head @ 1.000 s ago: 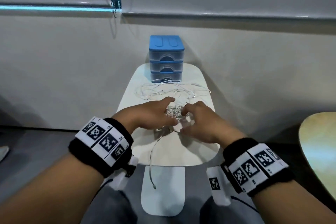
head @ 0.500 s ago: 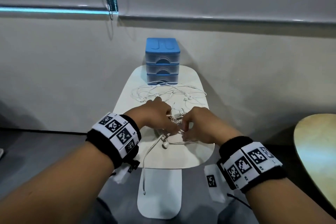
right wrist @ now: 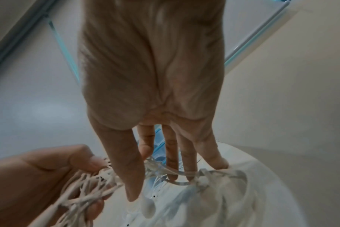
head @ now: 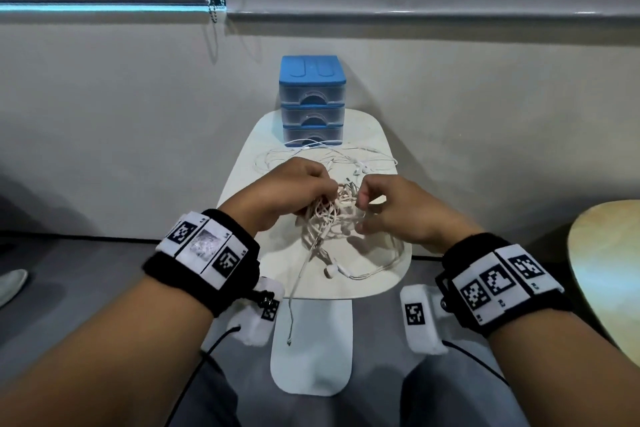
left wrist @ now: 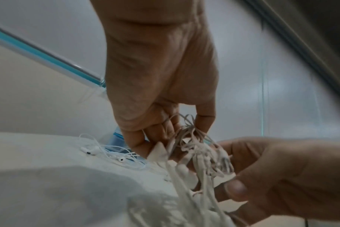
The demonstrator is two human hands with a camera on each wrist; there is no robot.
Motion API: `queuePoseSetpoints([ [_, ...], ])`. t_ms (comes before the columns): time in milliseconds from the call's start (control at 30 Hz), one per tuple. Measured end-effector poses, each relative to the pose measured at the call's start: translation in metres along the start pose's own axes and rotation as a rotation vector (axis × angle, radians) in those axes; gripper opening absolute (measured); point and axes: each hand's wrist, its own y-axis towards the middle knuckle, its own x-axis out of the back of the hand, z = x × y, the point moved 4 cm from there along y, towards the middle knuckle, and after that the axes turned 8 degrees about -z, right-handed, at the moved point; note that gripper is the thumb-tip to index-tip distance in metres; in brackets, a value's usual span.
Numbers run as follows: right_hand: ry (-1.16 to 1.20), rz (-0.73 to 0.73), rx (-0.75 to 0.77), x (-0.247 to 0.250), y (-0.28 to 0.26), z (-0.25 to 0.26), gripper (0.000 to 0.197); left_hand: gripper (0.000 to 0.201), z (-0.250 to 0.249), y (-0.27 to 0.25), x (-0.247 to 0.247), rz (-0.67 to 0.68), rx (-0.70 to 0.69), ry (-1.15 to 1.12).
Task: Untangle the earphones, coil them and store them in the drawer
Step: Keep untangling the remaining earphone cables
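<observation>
Head view, with both wrist views: a knotted bundle of white wired earphones (head: 332, 215) held just above the middle of a small white table (head: 388, 274); the left hand (head: 294, 191) grips the left side of the bundle, its fingers curled round several strands; the right hand (head: 391, 208) pinches strands on the right side, thumb against fingertips, the remaining fingers hooked under a loop, as the right wrist view shows; the two hands stand close together with the knot between them. From the bundle one cable (head: 294, 302) hangs over the near table edge, its end dangling free; an earbud (head: 330, 272) lies on the table near that edge, joined to a slack loop curving towards the right. Beyond the hands a second, loosely spread run of white earphone cord (head: 346, 156) lies on the table, with earbuds visible. At the far end of the table, against the wall, stands a blue-topped three-drawer organiser (head: 312, 100); all three translucent drawers closed.
</observation>
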Motion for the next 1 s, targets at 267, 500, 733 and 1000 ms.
queuePoseSetpoints([
  [267,0.313,-0.204,0.070,0.010,-0.016,0.014,0.037,0.022,0.013,-0.026,0.002,-0.067,0.079,-0.551],
  [500,0.322,-0.116,-0.025,-0.016,-0.053,0.021,0.008,0.033,0.034,-0.049,0.000,-0.197,0.100,-0.951],
  [733,0.209,0.020,-0.030,-0.057,-0.065,0.008,0.011,0.053,0.031,-0.061,-0.008,-0.225,0.004,-1.155],
  [1000,0.349,-0.008,-0.024,-0.059,-0.069,0.009,0.013,0.059,0.037,-0.065,-0.008,-0.208,-0.064,-1.252],
])
